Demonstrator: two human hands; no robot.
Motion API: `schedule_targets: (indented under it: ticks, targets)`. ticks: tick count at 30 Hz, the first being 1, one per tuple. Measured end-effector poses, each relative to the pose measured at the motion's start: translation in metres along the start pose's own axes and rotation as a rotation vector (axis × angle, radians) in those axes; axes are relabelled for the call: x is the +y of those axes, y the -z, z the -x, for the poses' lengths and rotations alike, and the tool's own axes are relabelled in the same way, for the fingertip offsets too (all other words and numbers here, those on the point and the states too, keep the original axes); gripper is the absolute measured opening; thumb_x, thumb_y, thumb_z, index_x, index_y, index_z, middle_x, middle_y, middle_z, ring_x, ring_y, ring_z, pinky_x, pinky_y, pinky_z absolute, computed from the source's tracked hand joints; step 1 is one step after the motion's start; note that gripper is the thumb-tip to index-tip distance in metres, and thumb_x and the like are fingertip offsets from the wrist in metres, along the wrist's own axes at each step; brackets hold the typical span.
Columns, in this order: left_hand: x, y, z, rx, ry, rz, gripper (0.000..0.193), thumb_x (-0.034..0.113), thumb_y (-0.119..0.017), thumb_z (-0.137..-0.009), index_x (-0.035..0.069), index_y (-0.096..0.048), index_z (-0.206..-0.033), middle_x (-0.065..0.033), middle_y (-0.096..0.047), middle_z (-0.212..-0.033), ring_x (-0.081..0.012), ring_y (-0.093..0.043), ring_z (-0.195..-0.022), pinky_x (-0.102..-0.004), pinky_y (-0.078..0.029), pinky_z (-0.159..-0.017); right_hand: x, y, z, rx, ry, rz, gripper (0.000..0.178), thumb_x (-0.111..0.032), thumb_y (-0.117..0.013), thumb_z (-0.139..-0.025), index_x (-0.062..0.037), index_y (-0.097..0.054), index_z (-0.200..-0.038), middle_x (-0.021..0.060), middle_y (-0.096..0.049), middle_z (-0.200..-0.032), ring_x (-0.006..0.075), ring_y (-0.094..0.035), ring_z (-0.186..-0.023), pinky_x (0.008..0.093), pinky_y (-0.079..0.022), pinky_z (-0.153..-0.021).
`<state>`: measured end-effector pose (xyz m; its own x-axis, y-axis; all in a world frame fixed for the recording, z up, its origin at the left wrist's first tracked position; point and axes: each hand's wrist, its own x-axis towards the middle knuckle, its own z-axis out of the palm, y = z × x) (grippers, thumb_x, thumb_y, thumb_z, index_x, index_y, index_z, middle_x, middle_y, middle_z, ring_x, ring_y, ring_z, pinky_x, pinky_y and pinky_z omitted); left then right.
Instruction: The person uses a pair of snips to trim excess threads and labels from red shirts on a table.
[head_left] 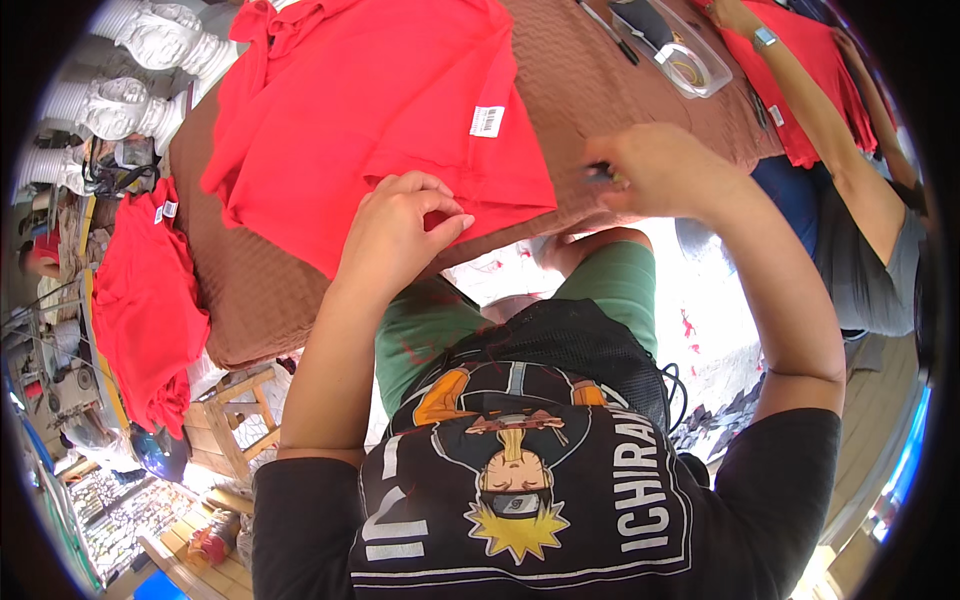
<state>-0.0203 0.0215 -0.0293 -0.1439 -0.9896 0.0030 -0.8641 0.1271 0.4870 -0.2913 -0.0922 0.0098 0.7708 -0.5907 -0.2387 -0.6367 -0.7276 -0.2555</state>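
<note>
A red fabric garment (350, 110) with a white label (487, 121) is spread on the brown cloth-covered table (260, 290) before me. Over its near edge, my left hand (405, 225) has thumb and fingertips drawn together in a pinch. Whatever those fingertips hold is too small to make out against the red cloth. To the right of the garment, above the table edge, my right hand (665, 172) is closed around a small dark tool (600, 172). Only the tool's tip shows past the fingers, and it is blurred, so its kind is unclear.
At the far right another person's arm (815, 120) reaches over a second red garment (840, 90). A clear plastic tray (700, 70) and a dark pen (627, 50) lie at the back right. More red cloth (150, 310) hangs left, below white busts (120, 108).
</note>
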Motion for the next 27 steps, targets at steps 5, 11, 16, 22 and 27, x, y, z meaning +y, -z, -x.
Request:
schedule_targets:
  ticks: [5, 11, 16, 22, 27]
  targets:
    - [0.007, 0.001, -0.004, 0.209, 0.015, 0.208, 0.022, 0.018, -0.078, -0.077, 0.002, -0.070, -0.091, -0.0091, -0.066, -0.098, -0.0231, -0.064, -0.093, -0.0319, -0.051, -0.081, 0.013, 0.016, -0.014, 0.235, -0.102, -0.187, 0.031, -0.016, -0.064, -0.086, -0.0030, -0.056, -0.113, 0.0179, -0.064, -0.099, 0.0340, -0.063, -0.093, 0.0400, -0.049, -0.081]
    - [0.019, -0.041, -0.013, 0.371, -0.026, 0.148, 0.036, 0.024, -0.082, -0.072, 0.001, -0.068, -0.096, -0.0096, -0.065, -0.100, -0.0235, -0.064, -0.092, -0.0340, -0.052, -0.080, -0.022, -0.052, -0.047, 0.495, 0.041, -0.866, 0.027, -0.013, -0.070, -0.084, -0.0013, -0.062, -0.107, 0.0126, -0.069, -0.094, 0.0235, -0.066, -0.087, 0.0346, -0.050, -0.081]
    - [0.028, -0.051, -0.013, 0.425, 0.089, 0.074, 0.036, 0.023, -0.082, -0.071, 0.002, -0.065, -0.094, -0.0096, -0.064, -0.103, -0.0258, -0.063, -0.091, -0.0357, -0.052, -0.079, -0.043, -0.070, -0.047, 0.457, -0.083, -0.948, 0.021, -0.010, -0.071, -0.083, -0.0006, -0.065, -0.101, 0.0123, -0.070, -0.093, 0.0206, -0.066, -0.087, 0.0332, -0.050, -0.081]
    - [0.021, -0.058, -0.013, 0.466, 0.025, 0.026, 0.024, 0.016, -0.078, -0.074, 0.003, -0.069, -0.092, -0.0077, -0.064, -0.104, -0.0251, -0.062, -0.095, -0.0356, -0.051, -0.079, -0.044, -0.070, -0.040, 0.436, -0.162, -0.965, 0.017, -0.007, -0.069, -0.086, -0.0001, -0.065, -0.101, 0.0071, -0.069, -0.094, 0.0139, -0.063, -0.088, 0.0290, -0.050, -0.080]
    - [0.019, -0.058, -0.012, 0.465, 0.008, 0.026, 0.020, 0.013, -0.078, -0.074, 0.004, -0.071, -0.091, -0.0059, -0.064, -0.103, -0.0242, -0.062, -0.095, -0.0350, -0.051, -0.079, -0.047, -0.079, -0.043, 0.463, -0.130, -0.939, 0.017, -0.011, -0.070, -0.085, -0.0009, -0.066, -0.098, 0.0121, -0.071, -0.093, 0.0224, -0.067, -0.089, 0.0333, -0.051, -0.081]
